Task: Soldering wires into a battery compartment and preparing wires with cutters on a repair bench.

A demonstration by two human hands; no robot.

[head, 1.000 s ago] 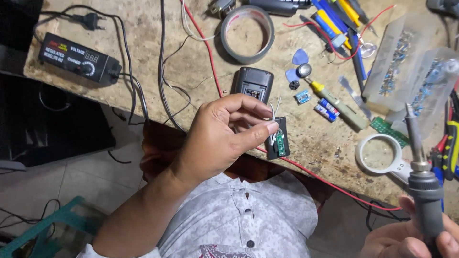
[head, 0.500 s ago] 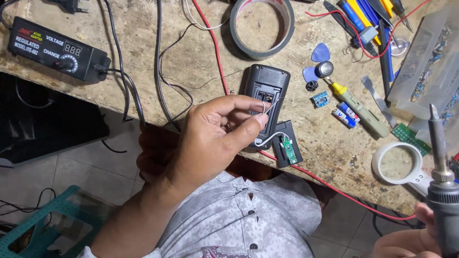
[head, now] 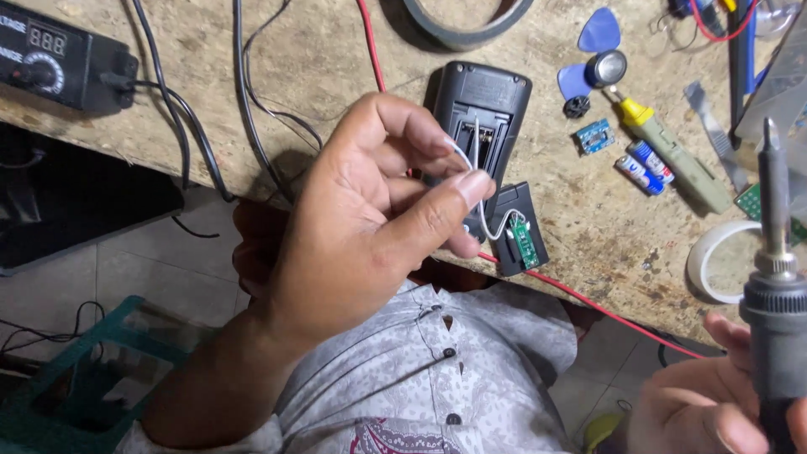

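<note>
White wire (head: 471, 181), pinched between thumb and fingertips of the left hand (head: 370, 210), runs to a small green circuit board (head: 523, 238) beside the open black remote casing (head: 479, 118) on the chipboard bench (head: 319, 67). Right hand (head: 740, 395), fingers wrapped closed, holds a soldering iron (head: 777, 277) upright near a white tape roll (head: 714, 261).

Rough, speckled chipboard desk (head: 319, 76). Matt black plastic remote case (head: 483, 109), thin white insulated wire (head: 483, 214), green circuit board (head: 523, 241). Dull metal soldering iron tip (head: 773, 197), black rubbery grip. Soft patterned cloth shirt (head: 437, 378).
</note>
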